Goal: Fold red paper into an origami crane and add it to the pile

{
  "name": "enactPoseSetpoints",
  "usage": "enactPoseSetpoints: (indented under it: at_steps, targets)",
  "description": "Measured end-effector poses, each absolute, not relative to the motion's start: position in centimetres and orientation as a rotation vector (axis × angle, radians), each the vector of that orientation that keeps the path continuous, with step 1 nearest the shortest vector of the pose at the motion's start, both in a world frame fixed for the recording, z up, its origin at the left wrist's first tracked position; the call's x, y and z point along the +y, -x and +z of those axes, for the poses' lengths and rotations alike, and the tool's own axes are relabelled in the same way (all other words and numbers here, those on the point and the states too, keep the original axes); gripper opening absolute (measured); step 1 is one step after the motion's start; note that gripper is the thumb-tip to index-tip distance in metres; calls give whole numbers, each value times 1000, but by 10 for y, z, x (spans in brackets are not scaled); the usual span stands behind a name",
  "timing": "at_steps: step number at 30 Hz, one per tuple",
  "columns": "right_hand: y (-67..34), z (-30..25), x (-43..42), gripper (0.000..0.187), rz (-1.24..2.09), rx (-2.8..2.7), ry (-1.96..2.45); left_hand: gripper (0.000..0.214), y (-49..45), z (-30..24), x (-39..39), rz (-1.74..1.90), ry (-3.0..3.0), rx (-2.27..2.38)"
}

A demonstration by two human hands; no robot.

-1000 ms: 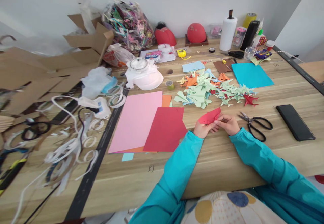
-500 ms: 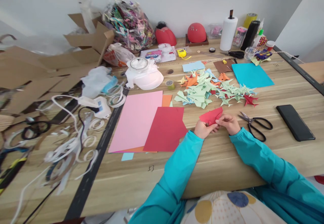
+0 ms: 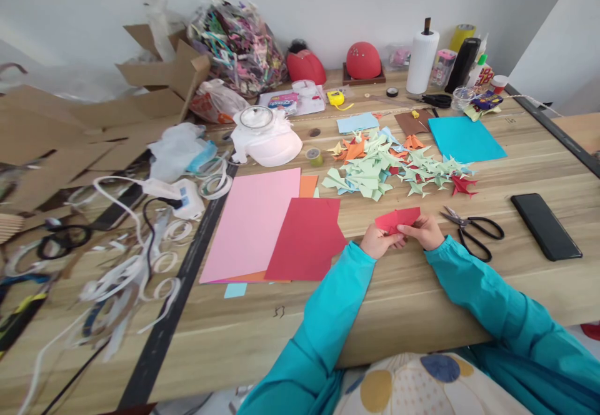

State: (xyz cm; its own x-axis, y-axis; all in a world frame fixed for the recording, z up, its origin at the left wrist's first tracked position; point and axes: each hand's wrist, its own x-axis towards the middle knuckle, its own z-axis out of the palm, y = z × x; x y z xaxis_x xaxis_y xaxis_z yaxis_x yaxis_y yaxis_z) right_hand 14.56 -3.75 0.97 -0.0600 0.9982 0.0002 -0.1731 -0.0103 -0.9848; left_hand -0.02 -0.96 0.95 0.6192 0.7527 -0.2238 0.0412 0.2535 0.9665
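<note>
A small folded piece of red paper (image 3: 397, 217) is held above the table between both hands. My left hand (image 3: 379, 240) grips its lower left part, fingers closed beneath it. My right hand (image 3: 424, 232) pinches the right side, with the thumb lying on the paper's face. Just beyond the hands lies a pile of folded paper cranes (image 3: 375, 165), mostly pale green, some orange and blue. One red folded crane (image 3: 463, 185) rests at the pile's right end. Scissors (image 3: 473, 226) with black handles lie to the right of my right hand.
Red sheets (image 3: 304, 240) overlap a pink sheet (image 3: 257, 221) on the left. A black phone (image 3: 546, 226) lies at right, and a turquoise paper stack (image 3: 466, 139) behind. White cables (image 3: 135, 271) and a cardboard box (image 3: 154, 99) crowd the far left.
The red paper has turned and shifted slightly right, its top edge now more level. My right thumb has moved onto its face. Both hands still hold it.
</note>
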Motion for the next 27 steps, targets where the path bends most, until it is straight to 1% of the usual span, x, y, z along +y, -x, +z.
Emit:
enactPoseSetpoints:
  at_steps: [4,9,18,24,27]
  targets:
    - [-144,13,-38,19,1351,-1131,1014,36,0,8,-9,559,-1236,784]
    - [-144,13,-38,18,1272,-1166,1054,36,0,8,-10,548,-1222,800]
    - [-144,20,-39,29,1289,-1238,1072,29,1,15,-10,527,-1213,781]
    - [-147,17,-38,28,1246,-1291,1098,25,-1,16,-14,566,-1283,799]
    - [-148,12,-37,30,1248,-1278,1099,26,-3,15,-15,578,-1319,810]
